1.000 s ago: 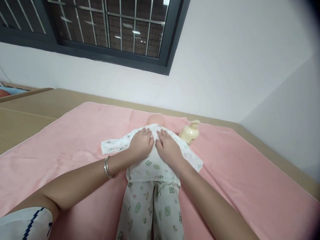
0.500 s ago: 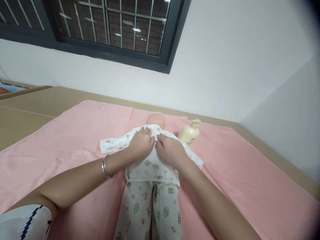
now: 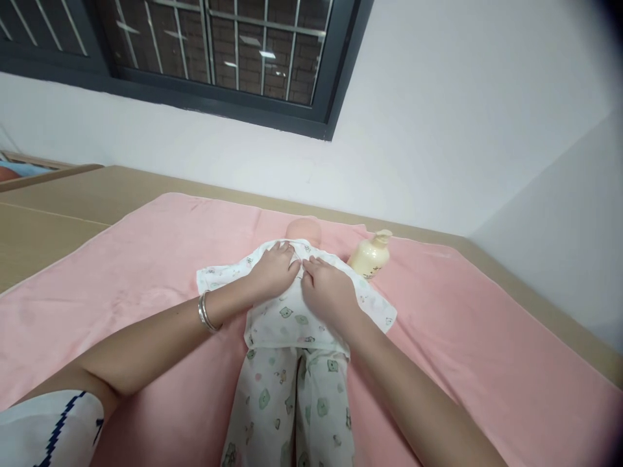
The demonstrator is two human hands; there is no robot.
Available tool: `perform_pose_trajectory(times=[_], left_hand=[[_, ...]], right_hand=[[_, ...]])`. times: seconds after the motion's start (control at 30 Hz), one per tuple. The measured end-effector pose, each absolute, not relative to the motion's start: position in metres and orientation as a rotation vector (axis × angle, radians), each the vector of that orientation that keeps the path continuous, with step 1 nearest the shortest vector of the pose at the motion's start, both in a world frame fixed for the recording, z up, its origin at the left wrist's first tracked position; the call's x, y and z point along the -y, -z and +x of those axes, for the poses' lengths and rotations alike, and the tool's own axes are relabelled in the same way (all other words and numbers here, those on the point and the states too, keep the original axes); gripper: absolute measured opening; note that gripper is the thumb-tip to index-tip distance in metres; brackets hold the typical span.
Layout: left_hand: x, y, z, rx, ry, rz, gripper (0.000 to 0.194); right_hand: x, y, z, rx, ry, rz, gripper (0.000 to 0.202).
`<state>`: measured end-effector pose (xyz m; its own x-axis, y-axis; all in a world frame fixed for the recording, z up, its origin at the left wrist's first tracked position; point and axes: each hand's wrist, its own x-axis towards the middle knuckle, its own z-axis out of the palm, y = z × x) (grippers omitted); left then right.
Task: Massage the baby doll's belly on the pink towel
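Both hands are on the shirt [image 3: 285,331] now! The left hand [image 3: 273,271] is laid palm down on its upper part, fingers kept close together and aimed at the collar; the right hand [image 3: 331,288] is set just beside it, fingers a little more bent. Whether cloth is pinched under the fingertips cannot be told.

The shirt itself is spread on the blanket [image 3: 121,272], between the head [image 3: 304,229], most likely a doll's, and the trousers [image 3: 263,389], whose waist is covered by the hem.

What's done? Both sleeves [image 3: 213,277] are stretched outward, the hem is laid fairly straight, and the trouser legs are lined up side by side, their ends cut off from view. What's left? Faint creases seem to be shown near the fingertips, so the top is judged not quite flat; any fastening there is hidden. The bottle [image 3: 370,258], near the right-hand sleeve, is touched by neither hand.
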<state>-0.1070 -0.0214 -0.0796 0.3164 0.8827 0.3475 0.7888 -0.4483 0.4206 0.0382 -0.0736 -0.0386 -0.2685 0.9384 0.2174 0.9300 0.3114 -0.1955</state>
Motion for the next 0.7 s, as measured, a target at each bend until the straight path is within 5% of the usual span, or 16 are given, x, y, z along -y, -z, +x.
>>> perform_pose_trajectory(times=[0.2, 0.5, 0.7], left_hand=[[0.056, 0.096, -0.088, -1.476, -0.997, 2.530, 0.046], [0.031, 0.071, -0.105, -1.613, -0.672, 2.317, 0.051], [0.030, 0.090, -0.097, -1.710, -0.798, 2.305, 0.055]], right_hand=[[0.038, 0.056, 0.062, 2.215, -0.251, -1.544, 0.051], [0.069, 0.049, 0.039, 2.288, -0.026, -1.697, 0.051], [0.070, 0.044, 0.039, 2.350, -0.100, -1.628, 0.050]])
